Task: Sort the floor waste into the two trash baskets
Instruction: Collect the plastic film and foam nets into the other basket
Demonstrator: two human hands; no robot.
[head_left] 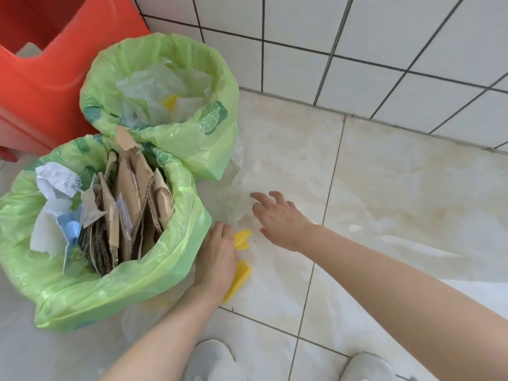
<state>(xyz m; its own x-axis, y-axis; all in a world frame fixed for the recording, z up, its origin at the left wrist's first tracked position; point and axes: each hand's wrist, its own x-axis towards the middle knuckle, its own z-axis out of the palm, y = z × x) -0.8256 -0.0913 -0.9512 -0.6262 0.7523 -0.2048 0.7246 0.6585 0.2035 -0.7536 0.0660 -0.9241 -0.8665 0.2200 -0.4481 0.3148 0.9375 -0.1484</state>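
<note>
Right hand fingers: spread and slightly bent on the right hand (277, 218), tips touching a crumpled clear plastic sheet (242, 204) on the floor (398, 188).
Left hand fingers: held together on the left hand (217, 257), lying over yellow foam netting (242, 266); whether they pinch it cannot be told.
Near basket (115, 281): green-lined, just left of the left hand, holding cardboard and paper.
Far basket (192, 138): green-lined, by the tiled wall (357, 45), holding clear plastic and a yellow scrap.
Behind baskets: red plastic stool (41, 78).

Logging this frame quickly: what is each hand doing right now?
Left hand: grips yellow foam net.
Right hand: open, fingers spread over clear plastic film.
</note>
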